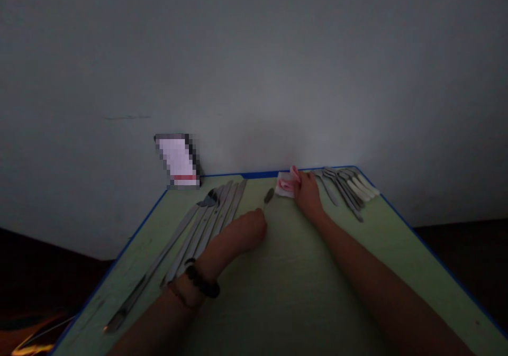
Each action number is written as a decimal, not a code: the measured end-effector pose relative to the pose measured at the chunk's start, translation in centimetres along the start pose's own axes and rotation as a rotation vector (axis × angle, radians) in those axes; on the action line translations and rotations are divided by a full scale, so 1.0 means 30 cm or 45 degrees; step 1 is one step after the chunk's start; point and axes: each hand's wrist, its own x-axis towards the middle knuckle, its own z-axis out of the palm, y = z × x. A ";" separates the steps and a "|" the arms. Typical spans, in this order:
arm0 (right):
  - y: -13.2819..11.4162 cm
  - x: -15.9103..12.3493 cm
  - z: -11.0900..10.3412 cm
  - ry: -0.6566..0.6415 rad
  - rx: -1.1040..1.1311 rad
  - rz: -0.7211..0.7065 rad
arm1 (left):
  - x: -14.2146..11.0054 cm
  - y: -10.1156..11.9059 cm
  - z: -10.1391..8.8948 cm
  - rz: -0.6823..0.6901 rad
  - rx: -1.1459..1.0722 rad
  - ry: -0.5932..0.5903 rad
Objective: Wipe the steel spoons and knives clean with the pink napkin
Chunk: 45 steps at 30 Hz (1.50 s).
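Note:
My left hand (253, 228), with dark bracelets at its wrist, is closed round the handle of a small spoon (269, 195). The spoon's bowl points away from me, and most of its handle is hidden by the hand. My right hand (308, 193) grips a folded pink and white cloth (284, 184) near the table's far edge. Bowl and cloth are a little apart. Left of my left hand, several long metal table knives (210, 226) lie side by side, with a long-handled spoon (190, 216) beside them. Just right of my right hand lies a metal utensil (327, 188).
More metal cutlery (344, 193) and several white-handled pieces (359, 186) lie at the table's far right. A blurred-out phone-like device (177, 160) leans on the grey wall (254, 70) at the back left. The light green table (293, 292) has a blue edge.

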 end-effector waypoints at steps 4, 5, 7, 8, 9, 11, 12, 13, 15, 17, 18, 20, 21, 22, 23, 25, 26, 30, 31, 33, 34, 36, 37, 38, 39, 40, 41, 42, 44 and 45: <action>0.011 0.009 -0.018 0.128 0.141 0.078 | 0.011 0.039 0.014 -0.021 -0.060 0.076; 0.012 0.009 -0.022 0.145 0.186 0.104 | 0.012 0.047 0.019 -0.032 -0.091 0.106; 0.014 0.008 -0.026 0.144 0.268 0.155 | 0.013 0.059 0.033 -0.058 -0.231 0.178; 0.014 0.008 -0.027 0.130 0.298 0.175 | 0.014 0.063 0.041 -0.063 -0.338 0.221; 0.014 0.008 -0.026 0.113 0.319 0.187 | 0.015 0.065 0.050 -0.061 -0.462 0.261; 0.011 0.010 -0.022 0.086 0.342 0.187 | 0.020 0.066 0.068 -0.036 -0.702 0.313; 0.009 0.011 -0.021 0.075 0.353 0.183 | 0.023 0.065 0.076 -0.019 -0.794 0.316; 0.008 0.013 -0.020 0.066 0.366 0.179 | 0.027 0.063 0.082 -0.004 -0.878 0.310; 0.006 0.015 -0.022 0.054 0.391 0.178 | 0.032 0.060 0.089 -0.006 -1.026 0.297; 0.006 0.015 -0.029 0.042 0.423 0.178 | 0.034 0.059 0.090 -0.026 -1.134 0.302; 0.006 0.014 -0.033 0.028 0.450 0.176 | 0.033 0.059 0.088 -0.036 -1.161 0.311; 0.006 0.010 -0.041 -0.017 0.529 0.174 | 0.031 0.060 0.084 -0.054 -1.142 0.352; 0.005 0.008 -0.044 -0.044 0.576 0.171 | 0.030 0.060 0.082 -0.059 -1.106 0.378; 0.003 0.005 -0.046 -0.068 0.622 0.168 | 0.030 0.059 0.082 -0.068 -1.063 0.405; 0.000 0.002 -0.047 -0.085 0.662 0.167 | 0.029 0.059 0.081 -0.076 -1.018 0.426; -0.011 -0.005 -0.047 -0.111 0.732 0.165 | 0.030 0.058 0.082 -0.087 -0.937 0.448; -0.016 -0.008 -0.047 -0.133 0.768 0.161 | 0.030 0.058 0.082 -0.090 -0.900 0.449; -0.030 -0.009 -0.050 -0.256 0.984 0.164 | 0.035 0.064 0.075 -0.107 -0.739 0.453; -0.030 -0.006 -0.053 -0.269 1.043 0.179 | 0.037 0.067 0.072 -0.120 -0.696 0.455; -0.028 0.003 -0.060 -0.257 1.146 0.222 | 0.041 0.072 0.066 -0.144 -0.609 0.441; -0.025 0.007 -0.064 -0.241 1.183 0.242 | 0.042 0.074 0.064 -0.150 -0.570 0.425; -0.021 0.015 -0.068 -0.207 1.225 0.274 | 0.043 0.076 0.061 -0.149 -0.502 0.395; -0.018 0.018 -0.067 -0.202 1.233 0.293 | 0.043 0.076 0.061 -0.143 -0.476 0.388; -0.016 0.019 -0.066 -0.204 1.228 0.317 | 0.042 0.076 0.061 -0.133 -0.458 0.385; -0.014 0.020 -0.064 -0.218 1.215 0.345 | 0.041 0.077 0.061 -0.123 -0.446 0.383; -0.012 0.020 -0.061 -0.241 1.200 0.374 | 0.038 0.077 0.061 -0.111 -0.442 0.376; -0.012 0.020 -0.059 -0.273 1.182 0.392 | 0.036 0.077 0.062 -0.100 -0.443 0.365; -0.012 0.019 -0.057 -0.300 1.163 0.395 | 0.034 0.077 0.062 -0.092 -0.445 0.351; -0.015 0.017 -0.058 -0.335 1.137 0.367 | 0.030 0.077 0.064 -0.094 -0.441 0.334; -0.017 0.017 -0.059 -0.336 1.132 0.352 | 0.029 0.077 0.064 -0.100 -0.435 0.331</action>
